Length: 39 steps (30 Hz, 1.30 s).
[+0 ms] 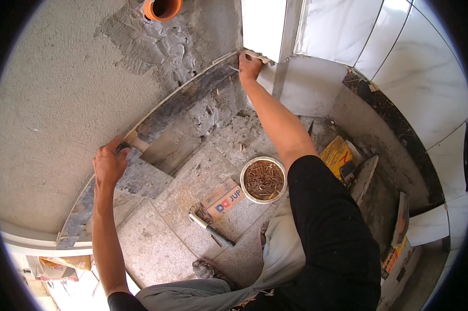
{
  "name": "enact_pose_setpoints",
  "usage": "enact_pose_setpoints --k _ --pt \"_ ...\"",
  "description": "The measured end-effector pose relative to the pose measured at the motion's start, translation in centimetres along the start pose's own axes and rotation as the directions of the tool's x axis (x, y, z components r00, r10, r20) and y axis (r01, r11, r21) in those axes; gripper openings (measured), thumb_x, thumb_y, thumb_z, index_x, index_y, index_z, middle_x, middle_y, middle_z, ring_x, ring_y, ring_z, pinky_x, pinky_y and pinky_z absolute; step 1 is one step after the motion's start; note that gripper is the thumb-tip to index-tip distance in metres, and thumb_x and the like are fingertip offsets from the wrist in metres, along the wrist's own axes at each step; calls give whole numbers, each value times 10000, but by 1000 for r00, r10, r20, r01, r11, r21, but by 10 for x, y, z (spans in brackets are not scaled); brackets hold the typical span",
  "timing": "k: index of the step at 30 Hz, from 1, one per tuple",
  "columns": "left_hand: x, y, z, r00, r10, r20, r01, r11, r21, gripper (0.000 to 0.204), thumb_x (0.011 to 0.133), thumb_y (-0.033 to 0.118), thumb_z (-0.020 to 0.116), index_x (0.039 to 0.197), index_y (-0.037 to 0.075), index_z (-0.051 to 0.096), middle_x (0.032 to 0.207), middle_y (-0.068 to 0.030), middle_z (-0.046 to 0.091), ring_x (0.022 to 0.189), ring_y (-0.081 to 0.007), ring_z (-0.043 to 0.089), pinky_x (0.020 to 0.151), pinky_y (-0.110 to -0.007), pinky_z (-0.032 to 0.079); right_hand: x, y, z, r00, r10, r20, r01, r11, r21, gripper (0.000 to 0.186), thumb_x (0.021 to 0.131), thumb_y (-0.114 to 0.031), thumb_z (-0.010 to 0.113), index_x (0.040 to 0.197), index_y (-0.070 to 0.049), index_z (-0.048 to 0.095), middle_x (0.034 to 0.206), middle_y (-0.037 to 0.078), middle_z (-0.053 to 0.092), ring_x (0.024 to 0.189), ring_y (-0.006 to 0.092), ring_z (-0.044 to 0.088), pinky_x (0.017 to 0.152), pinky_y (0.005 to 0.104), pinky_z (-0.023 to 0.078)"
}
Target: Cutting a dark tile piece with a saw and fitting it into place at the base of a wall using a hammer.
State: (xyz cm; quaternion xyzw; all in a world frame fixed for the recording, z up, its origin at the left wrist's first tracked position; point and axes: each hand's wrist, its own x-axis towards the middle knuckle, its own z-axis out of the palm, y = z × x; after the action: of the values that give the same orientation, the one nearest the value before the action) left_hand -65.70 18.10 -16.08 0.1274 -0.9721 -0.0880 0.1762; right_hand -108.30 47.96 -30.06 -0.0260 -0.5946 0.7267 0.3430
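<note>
Fingers (114, 143) of the left hand (109, 163) curl at the dark wall strip (177, 103); the right hand (249, 66) bends at its far end; I cannot tell if either grips. Beyond, a round tub (242, 181) holds brown nails (263, 179).

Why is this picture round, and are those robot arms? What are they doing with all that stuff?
No robot here: these are a person's own bare hands. The camera sits on the person's head, looking down. Its very wide lens makes the dark round border and bends straight edges.

The left hand touches a long dark strip along the rough grey wall. The right hand is at the strip's far end, by the corner. I can't tell how tightly either one grips.

On the floor are a round bowl of what look like rusty nails, a flat cardboard piece and what seems to be a hammer.
</note>
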Motion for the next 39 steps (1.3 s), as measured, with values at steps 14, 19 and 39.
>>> enact_pose_setpoints --k 14,19,39 --pt "5 25 7 1000 -1 -2 2 999 41 374 791 199 706 1157 148 649 989 -168 698 972 -379 644 822 -467 507 -2 2 -23 992 -114 45 114 993 7 233 896 -254 629 866 -42 721 820 149 698 791 347 651 716 446 498" --pt "4 13 3 999 -53 1 53 996 66 392 786 210 716 1172 185 649 1050 -176 684 978 -404 635 835 -487 502 -34 -18 -24 897 -359 257 441 772 -459 257 905 -281 617 895 -47 725 872 197 685 856 428 628 764 474 501" --pt "14 -13 14 994 100 -37 -102 994 -51 329 833 202 674 1159 161 657 1002 -160 696 989 -380 635 877 -453 492 -22 -16 -36 892 -252 376 441 669 -599 293 733 -75 672 1008 -161 723 941 124 687 916 318 644 790 427 499"
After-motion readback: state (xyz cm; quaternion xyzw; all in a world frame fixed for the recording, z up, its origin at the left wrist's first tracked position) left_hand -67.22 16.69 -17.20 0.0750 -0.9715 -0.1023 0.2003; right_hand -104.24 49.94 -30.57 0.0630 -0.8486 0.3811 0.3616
